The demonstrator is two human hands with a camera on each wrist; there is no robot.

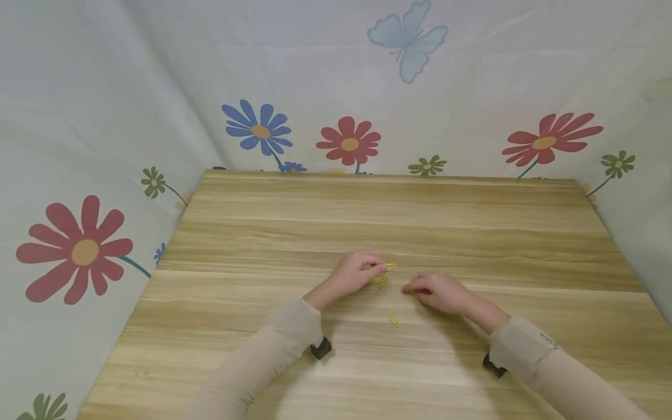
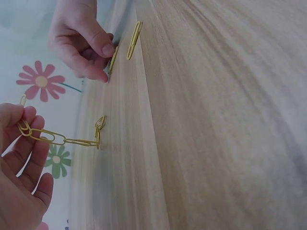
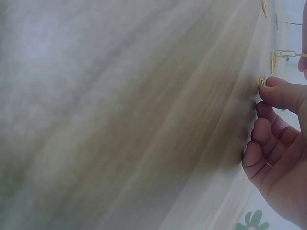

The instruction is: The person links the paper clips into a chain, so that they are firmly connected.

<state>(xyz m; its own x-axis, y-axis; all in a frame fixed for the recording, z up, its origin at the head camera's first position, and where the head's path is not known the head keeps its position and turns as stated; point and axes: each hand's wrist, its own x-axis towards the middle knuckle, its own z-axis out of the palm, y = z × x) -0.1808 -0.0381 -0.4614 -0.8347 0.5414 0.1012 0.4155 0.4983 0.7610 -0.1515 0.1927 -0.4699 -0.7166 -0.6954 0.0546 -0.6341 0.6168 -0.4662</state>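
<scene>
White cloth hangs behind and to the sides, printed with three large red flowers, one large blue flower, one pale blue butterfly and several small green flowers. Before it stands one table with a pale, streaked wood-grain top. Two beige sleeves reach over it, with one small black piece visible at each cuff. Two bare hands work near each other. Between thumb and fingertips, the left hand pinches one end of a chain of paper clips; it slants down to the table, where its far links lie bent in a small heap. At least four clips are joined, though overlap hides the exact number. Thumb and forefinger of the right hand close narrowly on one separate clip at the table's surface, the other fingers curled. One more loose clip lies flat on the wood, nearer the person, apart from both hands. All the clips are yellow, slim and long, their wire bent into rounded, nested loops.
</scene>
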